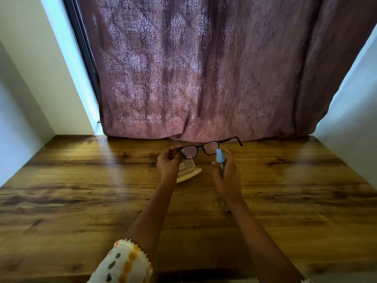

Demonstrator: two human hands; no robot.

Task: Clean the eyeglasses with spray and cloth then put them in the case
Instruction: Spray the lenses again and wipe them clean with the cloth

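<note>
Right now the person's left hand point(169, 163) is pinching one end of the black glasses point(204, 149), holding them up above the wooden table point(81, 190) toward its far edge, with the far arm sticking out to the right. The right hand point(226, 176) is wrapping closed around a small spray bottle point(220, 157), its pale blue top sitting just beside the right lens. A pale open case point(189, 172) is lying on the table under the left hand. A mauve patterned curtain point(204, 68) is hanging behind the far edge.
</note>
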